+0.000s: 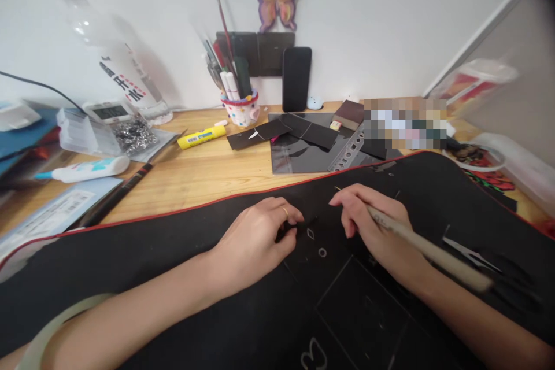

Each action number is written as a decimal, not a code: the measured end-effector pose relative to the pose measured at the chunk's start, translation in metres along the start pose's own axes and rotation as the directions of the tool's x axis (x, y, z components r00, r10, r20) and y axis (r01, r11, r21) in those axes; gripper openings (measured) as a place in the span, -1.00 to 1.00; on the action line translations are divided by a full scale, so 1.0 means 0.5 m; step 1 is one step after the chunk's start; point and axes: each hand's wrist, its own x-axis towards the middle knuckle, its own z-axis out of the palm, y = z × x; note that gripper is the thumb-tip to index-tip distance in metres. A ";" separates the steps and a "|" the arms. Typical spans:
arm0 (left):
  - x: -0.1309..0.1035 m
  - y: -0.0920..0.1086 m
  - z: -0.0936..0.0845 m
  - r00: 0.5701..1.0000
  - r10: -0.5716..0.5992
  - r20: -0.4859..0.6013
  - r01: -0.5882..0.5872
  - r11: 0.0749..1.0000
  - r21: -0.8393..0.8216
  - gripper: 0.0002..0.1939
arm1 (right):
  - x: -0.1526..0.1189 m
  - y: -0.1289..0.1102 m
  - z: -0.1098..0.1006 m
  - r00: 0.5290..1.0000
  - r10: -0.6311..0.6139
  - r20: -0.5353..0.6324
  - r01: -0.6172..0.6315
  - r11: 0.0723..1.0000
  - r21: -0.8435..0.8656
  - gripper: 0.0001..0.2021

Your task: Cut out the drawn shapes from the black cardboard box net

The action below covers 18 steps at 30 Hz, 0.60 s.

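My right hand (373,225) is closed around a long beige round-handled tool (437,254), whose thick end points back toward the lower right. Its working tip is too small to make out. My left hand (260,237), wearing a ring, rests on the black mat (182,266) with thumb and forefinger curled close together. Anything dark between those fingers blends into the mat. Between my hands lie a small diamond outline (310,233) and a ring-shaped outline (322,252). Scissors (472,254) lie on the mat under my right forearm, partly hidden.
Behind the mat stand a cup of pens and brushes (240,111) and a phone (297,78). A yellow glue stick (202,136), black card strips (255,134) and a stencil ruler (348,152) lie nearby. At left are a glue bottle (91,169) and a water bottle (125,75).
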 end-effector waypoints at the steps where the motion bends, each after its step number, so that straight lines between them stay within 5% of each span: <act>1: 0.001 0.004 0.003 0.999 -0.042 -0.007 0.042 0.999 -0.002 -0.78 | -0.001 0.002 -0.001 1.000 -0.020 0.001 0.020 0.998 -0.059 -0.76; 5: 0.000 0.020 0.012 0.993 -0.111 0.026 0.111 0.994 0.014 -0.54 | 0.000 0.019 -0.004 0.994 -0.057 0.093 0.074 0.978 -0.193 -0.86; 9: 0.001 0.028 0.019 0.985 -0.158 0.064 0.166 0.972 -0.169 -0.65 | 0.000 0.025 -0.008 0.980 -0.039 0.194 0.069 0.986 -0.150 -0.84; 13: 0.006 0.033 0.019 0.946 -0.249 0.208 0.322 0.804 -0.501 -0.89 | -0.002 0.007 -0.018 0.953 -0.052 0.299 0.066 0.997 -0.039 -0.85; 18: 0.011 0.037 0.011 0.931 -0.248 0.268 0.365 0.607 -0.706 -0.88 | -0.008 -0.010 -0.020 0.949 -0.070 0.307 0.069 0.998 0.015 -0.86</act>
